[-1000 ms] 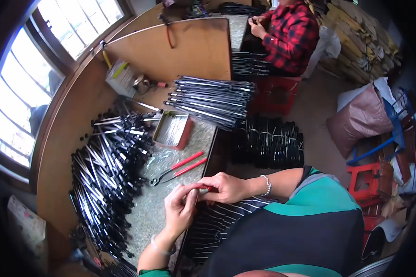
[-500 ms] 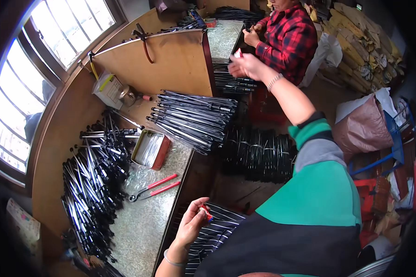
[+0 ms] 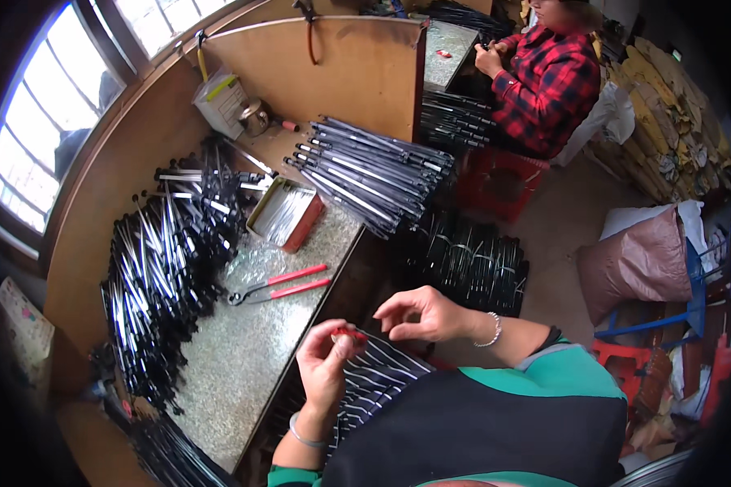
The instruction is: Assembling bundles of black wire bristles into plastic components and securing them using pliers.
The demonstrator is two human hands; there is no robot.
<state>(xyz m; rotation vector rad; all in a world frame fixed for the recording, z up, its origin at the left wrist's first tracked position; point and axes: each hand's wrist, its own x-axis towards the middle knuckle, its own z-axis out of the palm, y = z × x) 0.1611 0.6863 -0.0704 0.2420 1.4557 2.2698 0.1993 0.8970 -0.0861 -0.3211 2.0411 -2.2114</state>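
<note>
Between the thumb and fingers of my left hand (image 3: 323,369) is a small red-and-white wrapped piece (image 3: 348,334), its kind too small to make out. My right hand (image 3: 430,316) hovers just to its right, fingers curved and apart, holding nothing. Both hands are over my striped apron (image 3: 382,381), in front of the workbench edge. On the bench (image 3: 227,365) to the left lie red-handled pincers (image 3: 296,282). Farther off, a similar small red-and-white piece (image 3: 443,53) rests on a co-worker's table.
A heap of black-and-silver rods (image 3: 158,284) covers the bench's left side. A red tin (image 3: 304,223) holds thin pieces beside a stack of rods (image 3: 374,174). More bundles (image 3: 471,256) lie below the bench. A person in a checked shirt (image 3: 548,93) sits beyond a wooden partition (image 3: 357,73).
My right hand has come back from the co-worker's side to near my left hand. The red-and-white piece it held now lies on the co-worker's table. My view has shifted.
</note>
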